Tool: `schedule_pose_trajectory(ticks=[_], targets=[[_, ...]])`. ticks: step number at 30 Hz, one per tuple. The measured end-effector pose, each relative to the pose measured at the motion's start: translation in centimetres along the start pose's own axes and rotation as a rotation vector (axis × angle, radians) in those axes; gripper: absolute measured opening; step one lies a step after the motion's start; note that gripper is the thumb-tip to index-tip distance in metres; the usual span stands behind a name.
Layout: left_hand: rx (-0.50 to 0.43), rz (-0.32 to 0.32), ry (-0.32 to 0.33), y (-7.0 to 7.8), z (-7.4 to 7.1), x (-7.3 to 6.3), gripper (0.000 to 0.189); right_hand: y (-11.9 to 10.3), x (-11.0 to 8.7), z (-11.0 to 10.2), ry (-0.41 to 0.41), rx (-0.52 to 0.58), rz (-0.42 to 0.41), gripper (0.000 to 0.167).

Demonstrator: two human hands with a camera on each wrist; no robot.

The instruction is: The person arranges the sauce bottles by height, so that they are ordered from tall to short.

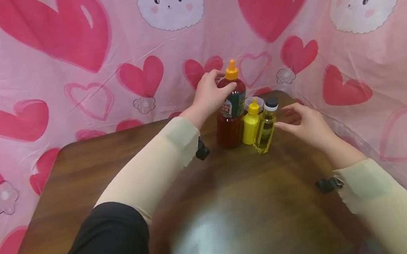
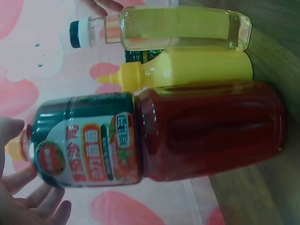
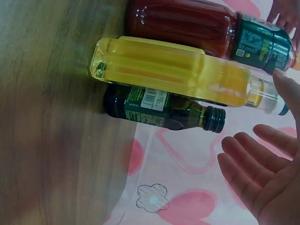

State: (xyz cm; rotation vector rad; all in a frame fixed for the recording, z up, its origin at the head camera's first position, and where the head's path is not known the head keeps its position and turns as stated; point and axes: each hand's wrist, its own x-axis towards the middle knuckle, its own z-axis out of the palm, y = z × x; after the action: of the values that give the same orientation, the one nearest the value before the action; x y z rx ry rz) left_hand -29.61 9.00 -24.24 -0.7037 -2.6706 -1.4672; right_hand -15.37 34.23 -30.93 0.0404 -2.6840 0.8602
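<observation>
A tall red ketchup bottle (image 1: 230,133) with an orange nozzle cap stands on the table. My left hand (image 1: 210,92) is at its neck and shoulder, thumb in front and the other fingers spread loosely behind; firm contact cannot be told. A small yellow squeeze bottle (image 1: 249,129) stands beside the ketchup, close to a clear bottle of yellow oil (image 1: 264,134) with a black-and-white cap. To the right of the oil, my right hand (image 1: 309,124) holds nothing, fingers apart and thumb near the bottle. The right wrist view shows a dark green bottle (image 3: 150,108) beside the oil.
The bottles stand close together near the back corner of the brown wooden table (image 1: 95,167). A pale round top (image 1: 253,101) shows behind the yellow bottle, partly hidden. A pink heart-patterned cloth (image 1: 114,82) hangs right behind the table and along its right side.
</observation>
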Motion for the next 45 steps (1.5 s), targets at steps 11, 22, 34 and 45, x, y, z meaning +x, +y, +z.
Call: schedule_pose_trajectory(ticks=[11,22,34,45], targets=[[-0.116,-0.027,0.014,0.3,1.5,0.4,0.040,0.1,0.3,0.6,0.015,0.049,0.000,0.052],[-0.150,-0.008,0.076,0.8,2.0,0.5,0.039,-0.5,1.5,0.5,0.009,0.093,0.005,0.054],[-0.204,-0.059,0.102,1.0,2.0,-0.5,0.042,-0.7,1.9,1.6,0.007,0.113,0.014,0.046],[-0.240,-0.088,0.131,1.0,1.3,-1.8,0.044,-0.5,1.9,2.5,0.032,0.086,0.026,0.032]])
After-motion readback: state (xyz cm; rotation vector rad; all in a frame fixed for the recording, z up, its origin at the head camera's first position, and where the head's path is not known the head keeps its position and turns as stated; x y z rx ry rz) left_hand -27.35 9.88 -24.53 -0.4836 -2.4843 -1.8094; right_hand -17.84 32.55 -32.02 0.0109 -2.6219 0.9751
